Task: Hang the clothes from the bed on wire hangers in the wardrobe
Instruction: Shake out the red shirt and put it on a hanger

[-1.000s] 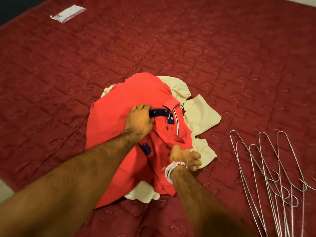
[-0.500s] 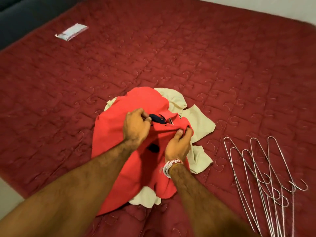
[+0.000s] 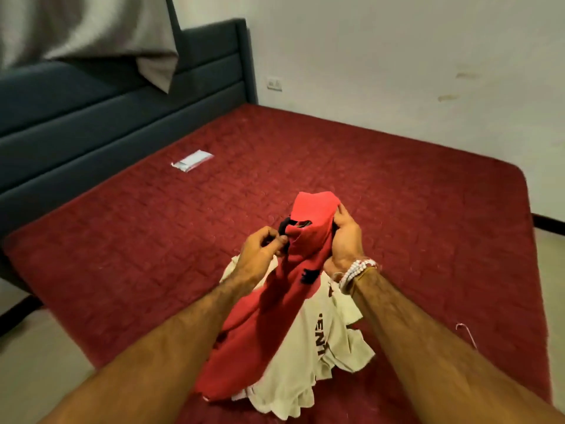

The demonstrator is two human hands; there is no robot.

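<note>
Two grips — left hand [image 3: 260, 255] and right hand [image 3: 345, 240] — curl tight on the red polo [image 3: 253, 332]; cream shirt [image 3: 305, 371] beneath shows "ENT".

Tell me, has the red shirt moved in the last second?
Yes, upward. The left hand and right hand have lifted the red shirt by its collar off the cream shirt lying on the bed.

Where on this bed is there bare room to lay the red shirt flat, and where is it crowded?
Free: the bedcover beyond the red shirt to the far wall, and the left stretch between the white packet and the near edge. Crowded: near middle, where the cream shirt lies under the red one; a wire hanger shows near right.
</note>
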